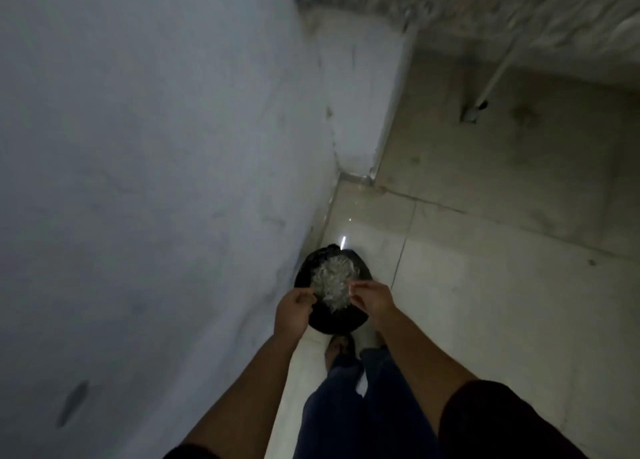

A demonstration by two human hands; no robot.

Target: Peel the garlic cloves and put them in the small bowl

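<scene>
A black bin [313,320] lined with a black bag stands on the floor by the wall, and a heap of pale garlic peels [332,282] lies in it. Both hands hover over its near rim. My left hand [294,311] is above the left rim with its fingers curled in; nothing shows in it. My right hand [374,297] is above the right rim, fingertips drawn together on what looks like a pale scrap of peel. No garlic cloves or small bowl are in view. The picture is dim and blurred.
A grey-white wall [156,181] runs close along the left. Pale floor tiles [485,285] spread to the right, up to a concrete wall with a thin pipe [491,78]. My legs and one foot [341,346] stand just behind the bin.
</scene>
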